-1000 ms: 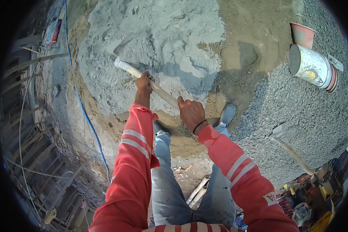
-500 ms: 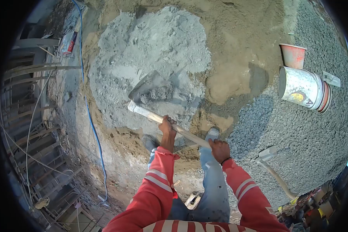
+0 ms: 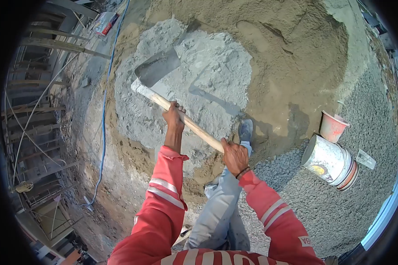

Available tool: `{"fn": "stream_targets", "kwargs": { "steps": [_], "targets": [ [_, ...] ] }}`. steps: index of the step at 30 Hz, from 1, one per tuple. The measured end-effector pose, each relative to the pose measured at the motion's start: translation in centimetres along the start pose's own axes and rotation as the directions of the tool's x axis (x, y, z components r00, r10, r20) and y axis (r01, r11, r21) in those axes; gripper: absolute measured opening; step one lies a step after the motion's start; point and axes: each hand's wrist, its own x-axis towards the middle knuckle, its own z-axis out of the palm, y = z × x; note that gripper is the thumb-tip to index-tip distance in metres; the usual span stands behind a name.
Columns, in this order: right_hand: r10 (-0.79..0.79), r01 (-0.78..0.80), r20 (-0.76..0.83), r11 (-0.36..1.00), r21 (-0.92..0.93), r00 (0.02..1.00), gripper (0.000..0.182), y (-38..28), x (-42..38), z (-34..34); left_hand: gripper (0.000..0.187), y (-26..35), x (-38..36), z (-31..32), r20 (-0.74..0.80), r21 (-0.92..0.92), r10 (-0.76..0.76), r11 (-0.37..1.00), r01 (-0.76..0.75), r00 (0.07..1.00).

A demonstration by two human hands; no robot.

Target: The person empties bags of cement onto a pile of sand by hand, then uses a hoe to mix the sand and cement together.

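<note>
Both hands grip a long-handled hoe. My left hand (image 3: 174, 115) is wrapped round the middle of its pale wooden handle (image 3: 199, 131). Farther back, my right hand (image 3: 235, 156) closes round the handle's near end. The wide, grey metal hoe blade (image 3: 159, 67) shows over the left part of a heap of grey cement-like powder (image 3: 221, 57). A dark shadow of the tool falls on the powder to the right of the blade. White crust coats the handle where it meets the blade.
Brown sand (image 3: 292, 48) borders the powder, and grey gravel (image 3: 305, 212) covers the right side. A tapered reddish bucket (image 3: 334, 126) and a white bucket (image 3: 325, 157) lie there, beside a trowel-like tool (image 3: 365, 159). Along the left runs a blue hose (image 3: 105, 119), near wooden framing (image 3: 40, 84).
The hoe has moved forward and to the left, its blade off the spot where it was among the powder. One foot has stepped forward to the powder's edge, and the view has shifted.
</note>
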Motion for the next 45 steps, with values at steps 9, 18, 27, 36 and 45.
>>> {"fn": "stream_targets", "kwargs": {
  "steps": [9,18,27,36,45],
  "targets": [
    [0.050,-0.042,0.088,0.994,-0.100,0.995,0.018,14.5,16.4,0.2,0.008,-16.9,11.4,13.7,-0.073,0.018,-0.220,0.975,0.222,0.973],
    [0.115,-0.093,0.227,0.990,-0.106,0.967,0.029,22.8,11.0,-1.3,0.012,-24.8,4.6,15.6,-0.215,0.071,-0.232,0.965,0.252,0.949],
    [0.146,-0.090,0.352,0.981,-0.170,0.925,0.037,28.4,9.4,-8.7,0.014,-28.1,-2.1,21.4,-0.301,0.061,-0.286,0.946,0.318,0.910],
    [-0.098,0.157,0.391,0.980,-0.120,0.915,0.033,35.0,19.8,-12.4,0.012,-25.3,0.5,28.8,-0.325,-0.182,-0.068,0.983,0.008,0.943],
    [-0.169,0.229,0.263,0.949,-0.216,0.950,0.022,41.0,25.1,-14.4,0.013,-31.9,7.2,35.0,-0.271,-0.277,-0.287,0.937,0.212,0.919]
  ]
}}
